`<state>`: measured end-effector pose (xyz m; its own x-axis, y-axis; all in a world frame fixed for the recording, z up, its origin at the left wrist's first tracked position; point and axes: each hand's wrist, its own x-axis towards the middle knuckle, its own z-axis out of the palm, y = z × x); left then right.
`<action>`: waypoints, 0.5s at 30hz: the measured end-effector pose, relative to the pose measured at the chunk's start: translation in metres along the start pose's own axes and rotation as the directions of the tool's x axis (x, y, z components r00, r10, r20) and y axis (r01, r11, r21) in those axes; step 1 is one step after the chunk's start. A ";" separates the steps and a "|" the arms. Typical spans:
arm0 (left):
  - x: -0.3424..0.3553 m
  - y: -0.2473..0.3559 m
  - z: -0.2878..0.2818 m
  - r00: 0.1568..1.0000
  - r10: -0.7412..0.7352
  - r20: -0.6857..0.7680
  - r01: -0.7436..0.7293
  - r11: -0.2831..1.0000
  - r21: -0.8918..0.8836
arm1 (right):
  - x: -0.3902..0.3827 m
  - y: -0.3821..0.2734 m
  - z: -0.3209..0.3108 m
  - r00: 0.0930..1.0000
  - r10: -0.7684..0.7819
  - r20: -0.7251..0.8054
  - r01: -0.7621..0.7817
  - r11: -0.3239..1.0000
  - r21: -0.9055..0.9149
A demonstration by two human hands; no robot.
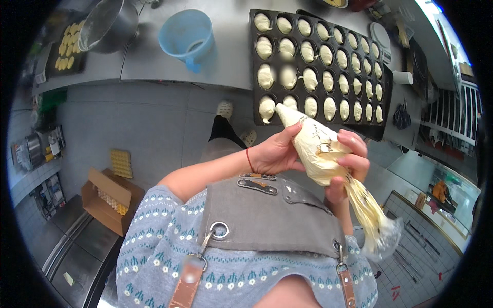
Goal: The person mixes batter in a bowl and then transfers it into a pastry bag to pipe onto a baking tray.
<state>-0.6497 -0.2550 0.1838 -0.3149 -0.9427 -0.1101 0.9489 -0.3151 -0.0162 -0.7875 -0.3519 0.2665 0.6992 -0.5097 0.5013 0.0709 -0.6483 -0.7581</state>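
A clear plastic piping bag (pixel 314 146) full of pale yellow batter slants across in front of my chest. My right hand (pixel 352 161) is wrapped round its upper part, just below the gathered, loose end (pixel 377 220). With the thumb on the side of the bag, my left hand (pixel 275 151) steadies it nearer the tip; some of its fingers are hidden beneath. The tip rests over the near row of a dark muffin tray (pixel 319 61), by the cup second from the left. Mounds of pale batter (pixel 310 107) sit in the tray's cups.
On the steel counter (pixel 146 64) stand a blue plastic jug (pixel 187 38) and a large metal bowl (pixel 109 25). Farther left lies a tray of small yellow pieces (pixel 67 51). A white scale (pixel 380 36) is beyond the muffin tray. An open carton of eggs (pixel 110 200) sits low at left.
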 end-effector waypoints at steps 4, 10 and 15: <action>0.002 0.016 -0.016 0.994 -0.044 -0.098 0.040 0.998 -0.043 | -0.008 0.028 0.014 0.994 0.108 0.016 -0.108 0.994 0.011; 0.026 0.072 -0.012 0.998 -0.038 -0.056 0.042 0.997 0.064 | 0.033 0.037 0.028 0.994 0.068 -0.086 -0.077 0.991 -0.112; 0.054 0.137 -0.018 0.999 0.026 -0.029 -0.025 0.999 0.046 | 0.094 0.085 0.057 0.989 -0.010 -0.147 0.007 1.000 -0.022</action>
<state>-0.5363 -0.3468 0.1573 -0.2894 -0.9470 -0.1394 0.9545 -0.2965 0.0325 -0.6753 -0.4225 0.2252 0.5865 -0.5809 0.5645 0.0596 -0.6641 -0.7453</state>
